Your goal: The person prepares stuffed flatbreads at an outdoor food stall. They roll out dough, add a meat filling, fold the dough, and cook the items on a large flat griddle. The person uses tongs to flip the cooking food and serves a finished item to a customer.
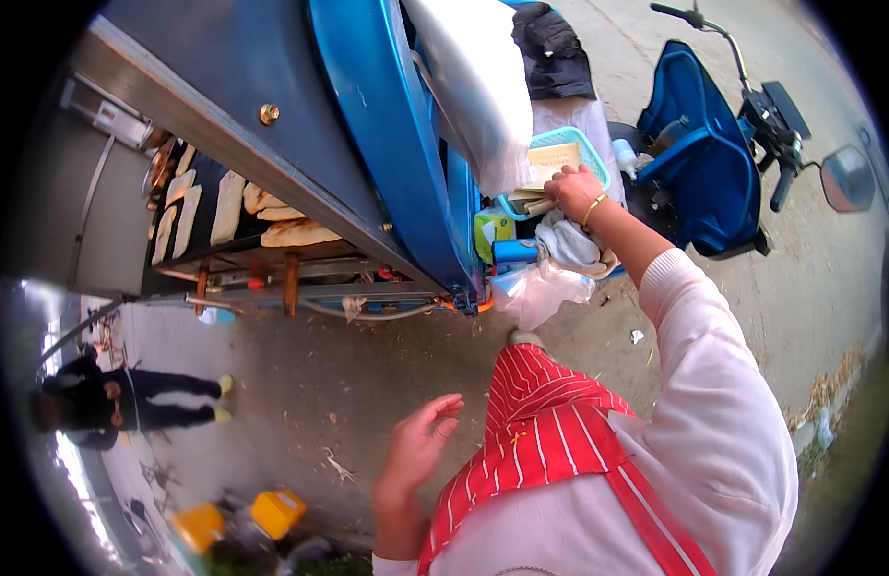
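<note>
My right hand (575,193), with a gold-coloured bangle at the wrist, reaches into a light-blue plastic basket (592,153). Its fingertips touch the paper bags (556,155) lying inside; whether they pinch one is hidden. My left hand (424,443) hovers over the ground beside my red striped apron (559,446), holding nothing, thumb slightly away from the fingers. A stack of clear plastic bags (487,93) hangs just left of the basket. Below the basket are a greyish cloth (568,241) and a green packet (493,232).
Long flatbreads (230,207) lie on a dark griddle (210,171) in the blue cart (365,93). Handlebars (775,129) and a blue front shield (703,158) stand at right. A person (127,399) stands at far left. Yellow containers (277,513) sit on the ground.
</note>
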A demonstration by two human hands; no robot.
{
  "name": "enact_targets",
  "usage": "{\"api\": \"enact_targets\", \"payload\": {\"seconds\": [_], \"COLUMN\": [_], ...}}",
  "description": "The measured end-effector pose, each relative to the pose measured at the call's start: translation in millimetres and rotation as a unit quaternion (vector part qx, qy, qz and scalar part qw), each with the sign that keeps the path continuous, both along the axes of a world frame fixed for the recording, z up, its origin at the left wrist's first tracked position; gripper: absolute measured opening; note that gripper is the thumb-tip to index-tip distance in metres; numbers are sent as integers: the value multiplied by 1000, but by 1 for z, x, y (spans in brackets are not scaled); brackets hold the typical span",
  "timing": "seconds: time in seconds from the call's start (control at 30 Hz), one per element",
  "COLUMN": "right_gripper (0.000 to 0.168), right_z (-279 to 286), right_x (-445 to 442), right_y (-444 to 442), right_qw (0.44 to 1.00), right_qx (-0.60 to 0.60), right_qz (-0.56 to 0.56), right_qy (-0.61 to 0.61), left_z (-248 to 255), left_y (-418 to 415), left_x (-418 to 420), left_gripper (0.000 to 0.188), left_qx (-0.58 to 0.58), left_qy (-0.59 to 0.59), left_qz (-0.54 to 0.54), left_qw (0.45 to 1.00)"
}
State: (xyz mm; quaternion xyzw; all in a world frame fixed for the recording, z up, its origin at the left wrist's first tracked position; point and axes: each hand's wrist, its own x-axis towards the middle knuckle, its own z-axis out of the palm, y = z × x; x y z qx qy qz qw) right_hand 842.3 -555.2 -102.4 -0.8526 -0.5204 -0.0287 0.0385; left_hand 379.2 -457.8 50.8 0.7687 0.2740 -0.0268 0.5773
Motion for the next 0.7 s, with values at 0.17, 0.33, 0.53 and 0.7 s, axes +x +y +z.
{"api": "enact_targets", "payload": {"seconds": [0.17, 0.33, 0.53, 0.7], "right_gripper": [6, 5, 12, 20], "right_z": [-14, -7, 93, 116], "right_x": [19, 40, 43, 46], "right_y": [3, -22, -78, -95], "right_qw": [994, 981, 936, 874], "right_qx": [40, 121, 238, 287], "right_qz": [100, 147, 216, 353], "right_qy": [12, 42, 146, 168], "left_z": [22, 1, -30, -53], "left_y": [-33, -38, -44, -59], "left_x": [50, 157, 266, 303], "left_gripper": [34, 33, 49, 52], "left_qx": [60, 27, -389, -622], "left_qy": [19, -26, -47, -165], "left_qz": [23, 70, 239, 299], "left_qw": [998, 997, 888, 705]}}
